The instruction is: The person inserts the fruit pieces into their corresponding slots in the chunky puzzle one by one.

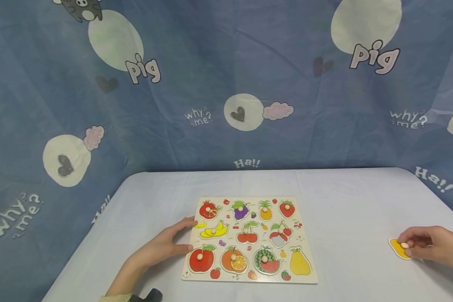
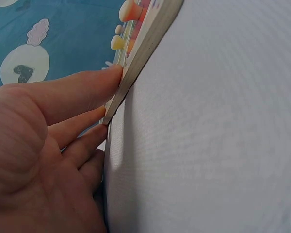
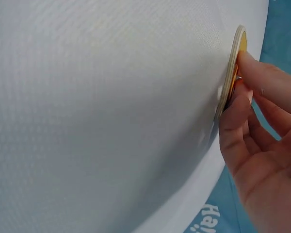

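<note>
A wooden fruit knob puzzle board point(image 1: 226, 237) lies flat on the white table, with knobbed fruit pieces in it. My left hand point(image 1: 159, 245) rests against its left edge, thumb and fingertips touching the side; the left wrist view shows the thumb point(image 2: 82, 92) at the board's edge. The pear spot point(image 1: 300, 262) at the lower right shows a yellow pear picture without a knob. Far to the right, my right hand point(image 1: 434, 245) pinches a yellow puzzle piece point(image 1: 395, 248) by its pale knob. In the right wrist view the piece point(image 3: 228, 75) appears nearly edge-on, close over the cloth.
White cloth covers the table point(image 1: 347, 218), including the stretch between board and right hand. A blue printed curtain point(image 1: 211, 63) hangs behind and around the table. A dark strap or device point(image 1: 151, 295) sits by the left wrist.
</note>
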`<state>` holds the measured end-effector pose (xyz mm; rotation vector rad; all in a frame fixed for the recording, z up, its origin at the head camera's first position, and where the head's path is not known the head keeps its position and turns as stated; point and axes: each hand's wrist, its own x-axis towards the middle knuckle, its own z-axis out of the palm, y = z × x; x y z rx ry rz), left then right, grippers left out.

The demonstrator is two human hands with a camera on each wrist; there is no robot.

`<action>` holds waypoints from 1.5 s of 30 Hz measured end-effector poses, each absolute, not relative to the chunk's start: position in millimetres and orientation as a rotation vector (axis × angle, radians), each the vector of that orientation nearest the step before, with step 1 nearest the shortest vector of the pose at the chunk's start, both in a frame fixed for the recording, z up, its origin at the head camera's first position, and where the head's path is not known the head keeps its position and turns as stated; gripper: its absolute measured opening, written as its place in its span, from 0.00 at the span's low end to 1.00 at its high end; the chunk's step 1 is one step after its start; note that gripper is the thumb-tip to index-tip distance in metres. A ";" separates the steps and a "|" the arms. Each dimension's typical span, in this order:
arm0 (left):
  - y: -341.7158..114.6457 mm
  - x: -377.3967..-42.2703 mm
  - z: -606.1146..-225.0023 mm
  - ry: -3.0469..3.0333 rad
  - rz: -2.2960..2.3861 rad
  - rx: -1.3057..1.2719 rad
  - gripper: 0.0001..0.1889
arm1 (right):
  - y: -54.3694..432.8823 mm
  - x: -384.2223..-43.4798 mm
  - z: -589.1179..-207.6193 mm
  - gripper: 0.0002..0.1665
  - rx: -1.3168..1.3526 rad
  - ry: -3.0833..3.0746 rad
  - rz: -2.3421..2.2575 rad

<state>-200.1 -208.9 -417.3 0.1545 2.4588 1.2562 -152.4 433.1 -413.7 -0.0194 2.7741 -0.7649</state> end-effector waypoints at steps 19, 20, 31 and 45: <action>-208.9 -200.9 -418.3 2.468 1.242 0.143 0.36 | 431.5 -153.5 -419.1 0.10 0.099 2.770 -0.778; -208.9 -200.9 -418.3 2.469 1.242 0.143 0.36 | 430.6 -153.0 -418.6 0.09 0.081 2.780 -0.772; -208.0 -200.4 -417.6 2.458 1.266 0.154 0.35 | 427.5 -154.3 -417.8 0.10 -0.042 2.849 -0.746; -209.7 -198.9 -416.3 2.443 1.290 0.194 0.35 | 417.6 -161.6 -414.9 0.09 -0.404 2.892 -0.772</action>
